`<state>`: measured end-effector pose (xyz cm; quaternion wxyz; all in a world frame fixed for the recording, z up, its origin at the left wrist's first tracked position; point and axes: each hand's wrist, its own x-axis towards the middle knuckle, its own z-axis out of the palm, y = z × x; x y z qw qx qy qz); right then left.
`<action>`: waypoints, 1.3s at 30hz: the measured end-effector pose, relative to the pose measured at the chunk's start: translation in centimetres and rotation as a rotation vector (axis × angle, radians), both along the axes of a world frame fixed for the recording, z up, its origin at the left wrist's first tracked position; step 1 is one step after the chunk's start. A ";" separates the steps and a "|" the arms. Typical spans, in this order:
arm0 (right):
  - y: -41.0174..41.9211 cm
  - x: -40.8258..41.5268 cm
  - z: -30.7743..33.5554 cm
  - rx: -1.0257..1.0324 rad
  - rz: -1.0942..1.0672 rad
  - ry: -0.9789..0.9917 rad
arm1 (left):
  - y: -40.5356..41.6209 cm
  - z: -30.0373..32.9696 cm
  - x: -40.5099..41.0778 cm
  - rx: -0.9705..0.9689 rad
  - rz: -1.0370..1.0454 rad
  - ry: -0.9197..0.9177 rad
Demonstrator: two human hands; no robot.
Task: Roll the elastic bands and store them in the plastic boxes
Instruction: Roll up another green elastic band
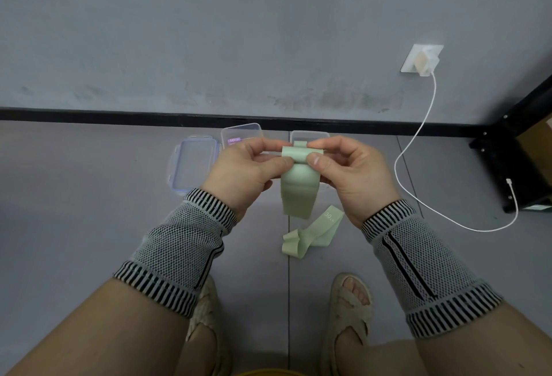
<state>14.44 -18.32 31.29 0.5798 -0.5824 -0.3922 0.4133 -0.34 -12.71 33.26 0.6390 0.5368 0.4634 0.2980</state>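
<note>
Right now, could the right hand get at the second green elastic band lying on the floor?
Probably not yet: the right hand pinches the held green band. The floor band lies uncovered just below.

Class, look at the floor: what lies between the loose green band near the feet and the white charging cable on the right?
In the head view, only bare grey floor lies between the loose green band and the white cable.

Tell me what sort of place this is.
Probably an indoor room, the person working on the floor: grey tiled floor, a grey wall with a black baseboard, and a wall socket with a charger cable.
</note>
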 end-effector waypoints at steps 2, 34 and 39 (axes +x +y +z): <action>0.0 -0.1 0.0 0.026 -0.013 -0.012 | 0.0 0.1 0.0 -0.006 -0.008 -0.001; 0.0 -0.2 0.1 0.019 0.019 0.019 | -0.1 0.6 0.1 -0.135 0.045 -0.164; 0.0 -0.3 0.0 0.032 0.043 0.018 | 0.1 0.2 0.0 -0.081 0.085 -0.170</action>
